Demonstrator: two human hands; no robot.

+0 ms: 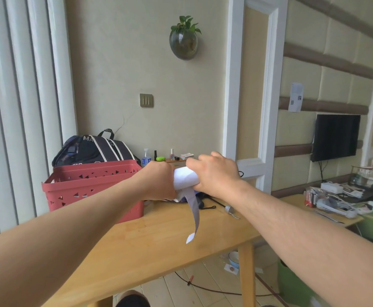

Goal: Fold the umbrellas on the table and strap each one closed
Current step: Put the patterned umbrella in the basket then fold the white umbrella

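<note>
I hold a folded white umbrella [184, 177] in the air above the wooden table [150, 238]. My left hand [159, 181] grips its left end and my right hand [214, 172] grips its right end, so only a short white stretch shows between them. The umbrella's long pale strap [194, 214] hangs loose from its underside, its tab end dangling free over the table. Behind my hands a dark umbrella [200, 201] with a black wrist cord lies on the table, mostly hidden.
A red plastic basket [92, 185] stands on the table's left side with a black backpack [94, 149] behind it. Small bottles [146, 156] line the back edge. A small metal part [230, 209] lies near the right edge. A cluttered low table [336, 202] is at the right.
</note>
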